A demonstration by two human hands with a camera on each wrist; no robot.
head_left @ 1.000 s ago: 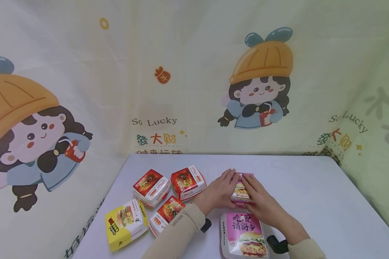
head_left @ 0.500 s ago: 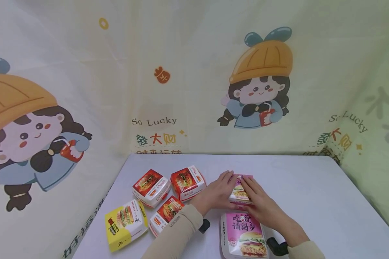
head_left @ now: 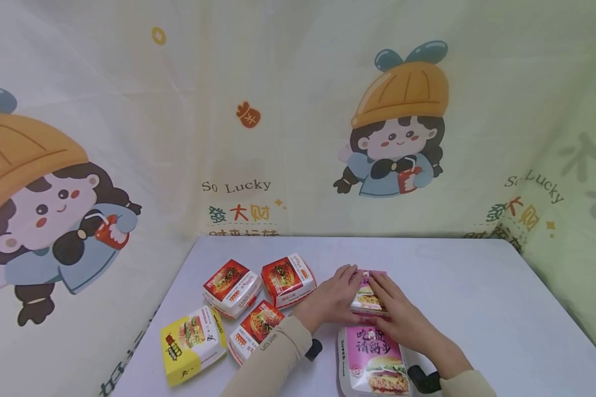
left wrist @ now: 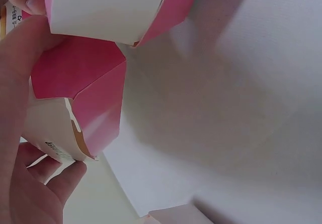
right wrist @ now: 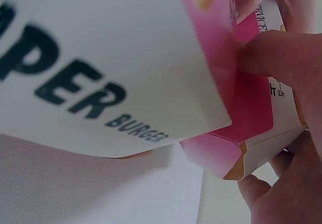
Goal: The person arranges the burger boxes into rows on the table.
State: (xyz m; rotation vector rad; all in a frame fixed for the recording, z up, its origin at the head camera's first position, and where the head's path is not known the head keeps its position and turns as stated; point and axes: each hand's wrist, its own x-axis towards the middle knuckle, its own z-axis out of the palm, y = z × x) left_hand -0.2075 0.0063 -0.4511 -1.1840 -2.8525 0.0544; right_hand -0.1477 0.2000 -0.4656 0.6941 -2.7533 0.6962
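Side by side, my left hand (head_left: 329,298) and right hand (head_left: 402,311) hold a pink-and-white burger box (head_left: 367,300) on the white table. Fingers lie along its sides and top edges, and both thumbs press its near face. In the left wrist view, this box's dark-pink front (left wrist: 78,65) shows between thumb and fingers. A second pink burger box (head_left: 374,358) lies flat just nearer to me, its far edge close to or touching the held one. In the right wrist view, that nearer box (right wrist: 100,118) covers much of the scene.
On the left lie three red-and-white burger boxes, at the back left (head_left: 232,288), back middle (head_left: 288,280) and front (head_left: 257,328), the last partly behind my left sleeve. A yellow burger box (head_left: 193,346) sits near the table's left edge. A printed cloth (head_left: 298,138) hangs behind.
Both hands have drawn the far pink box slightly toward me, closer to the nearer pink box. The other boxes have stayed in place.
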